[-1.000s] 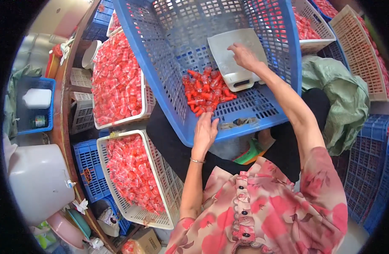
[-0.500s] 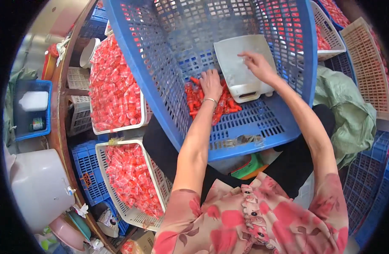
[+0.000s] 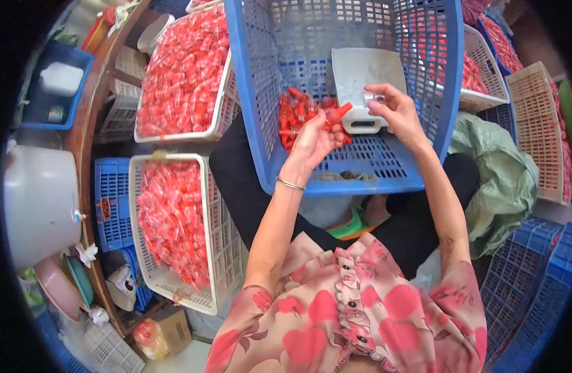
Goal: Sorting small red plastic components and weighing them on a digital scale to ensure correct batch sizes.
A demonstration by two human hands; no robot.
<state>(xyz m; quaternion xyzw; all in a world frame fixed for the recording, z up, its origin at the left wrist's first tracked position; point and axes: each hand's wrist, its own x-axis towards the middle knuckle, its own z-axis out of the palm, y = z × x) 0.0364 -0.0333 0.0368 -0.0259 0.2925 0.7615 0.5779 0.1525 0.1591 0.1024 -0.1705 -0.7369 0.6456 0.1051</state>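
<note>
My left hand [image 3: 318, 138] is closed round a red piece with a tapered nozzle [image 3: 340, 113], its tip pointing up and right. Thumb and fingers of my right hand [image 3: 398, 118] pinch a small clear cap-like piece [image 3: 374, 97] just right of that nozzle, and the two pieces are apart. Both hands are over a big blue perforated crate [image 3: 373, 185] that leans toward me between my legs. Inside it, left of centre, lies a heap of similar red pieces [image 3: 293, 115]. A flat white device like a weighing scale [image 3: 367, 65] rests beside the heap, partly behind my right hand.
White baskets [image 3: 214, 261] heaped with red, clear-wrapped-looking pieces [image 3: 174, 217] stand on the left, with another basket [image 3: 485, 96] at the far right. A green sack [image 3: 494, 174] lies by my right leg. Stacked blue crates [image 3: 522, 273] stand at the lower right.
My left hand has lifted from the heap with a red nozzle piece. My right hand has moved down from the white device and now pinches a clear piece. The view has shifted.
</note>
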